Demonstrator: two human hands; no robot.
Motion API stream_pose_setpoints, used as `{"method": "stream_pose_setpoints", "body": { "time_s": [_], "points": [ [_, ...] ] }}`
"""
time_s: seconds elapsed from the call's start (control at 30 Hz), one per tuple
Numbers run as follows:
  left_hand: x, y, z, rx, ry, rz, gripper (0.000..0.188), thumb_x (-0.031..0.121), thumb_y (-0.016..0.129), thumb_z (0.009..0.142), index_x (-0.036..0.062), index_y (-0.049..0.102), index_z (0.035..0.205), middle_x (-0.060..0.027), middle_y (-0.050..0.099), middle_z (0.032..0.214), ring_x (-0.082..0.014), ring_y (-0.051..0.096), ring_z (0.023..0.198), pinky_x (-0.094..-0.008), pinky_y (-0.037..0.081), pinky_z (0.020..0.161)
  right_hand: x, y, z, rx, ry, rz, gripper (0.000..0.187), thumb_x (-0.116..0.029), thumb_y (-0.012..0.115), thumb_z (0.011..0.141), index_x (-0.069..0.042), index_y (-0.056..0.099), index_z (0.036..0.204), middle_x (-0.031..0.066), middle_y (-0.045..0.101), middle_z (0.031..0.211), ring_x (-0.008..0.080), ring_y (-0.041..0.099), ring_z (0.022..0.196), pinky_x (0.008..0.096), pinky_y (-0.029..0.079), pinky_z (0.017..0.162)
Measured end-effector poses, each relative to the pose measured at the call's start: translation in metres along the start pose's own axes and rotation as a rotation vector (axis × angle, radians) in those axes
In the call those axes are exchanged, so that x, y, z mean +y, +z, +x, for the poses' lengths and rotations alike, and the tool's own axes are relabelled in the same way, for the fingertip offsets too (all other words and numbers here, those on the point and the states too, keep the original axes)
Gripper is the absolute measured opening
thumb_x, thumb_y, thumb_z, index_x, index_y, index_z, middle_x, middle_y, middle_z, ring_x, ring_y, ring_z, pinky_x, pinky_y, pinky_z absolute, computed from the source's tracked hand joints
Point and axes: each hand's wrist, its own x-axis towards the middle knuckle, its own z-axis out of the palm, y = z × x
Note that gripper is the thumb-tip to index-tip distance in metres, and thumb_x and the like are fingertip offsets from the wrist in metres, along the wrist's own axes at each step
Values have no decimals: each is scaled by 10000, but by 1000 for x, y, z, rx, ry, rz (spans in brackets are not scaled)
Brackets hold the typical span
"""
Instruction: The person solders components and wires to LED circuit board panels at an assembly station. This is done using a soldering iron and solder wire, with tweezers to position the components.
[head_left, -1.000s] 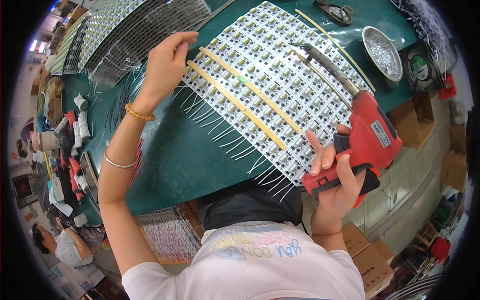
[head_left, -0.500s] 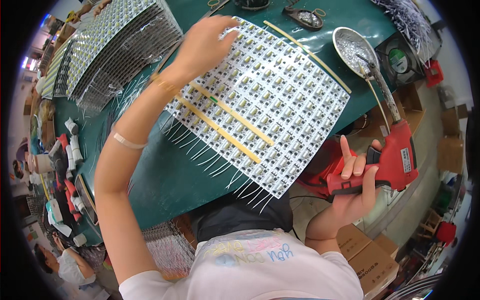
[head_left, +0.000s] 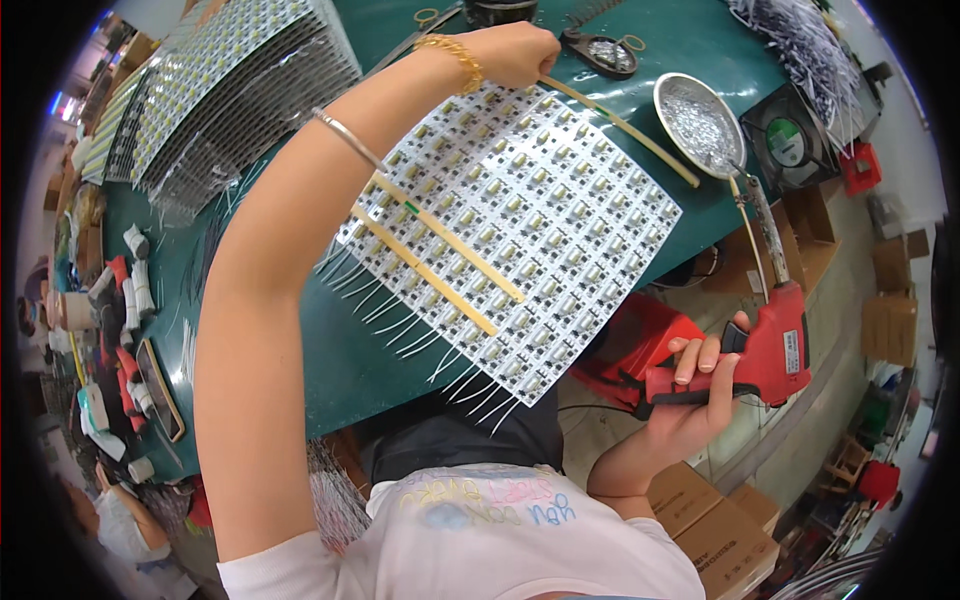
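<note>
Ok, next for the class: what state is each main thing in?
Panel: lying flat
Left hand: fingers curled, at end of far strip
Right hand: gripping soldering gun
Soldering gun: held clear of panel
Two near strips: lying across panel
Dish: holding silvery bits
Panel stack: many layers

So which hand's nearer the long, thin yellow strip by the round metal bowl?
Left hand: apparently touching the far end of the strip. Right hand: away toward the body, holding a red soldering gun.
</note>
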Motion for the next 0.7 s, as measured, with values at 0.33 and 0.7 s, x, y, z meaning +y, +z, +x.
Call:
{"method": "stream_pose_setpoints", "body": {
  "time_s": [0.33, 0.7],
  "points": [
    [-18, -53, -55, 7, 101, -170, 70, 95, 569, 821, 25, 576, 819, -34, 519, 683, -140, 459, 633, -263, 397, 589, 0, -9, -5, -73, 8, 58, 355, -128, 400, 942, 11, 341, 1263, 35, 434, 731, 104, 411, 574, 331, 429, 767],
    [-59, -21, -158, -42, -296, -642, 141, 151, 563, 862, 26, 629, 861, 6, 592, 775, -50, 495, 728, -199, 408, 695, 6, 9, -10, -64, 63, 21, 379, -96, 473, 890, 19, 357, 1233, 50, 481, 700, 124, 459, 513, 339, 465, 639]
  ]
}}
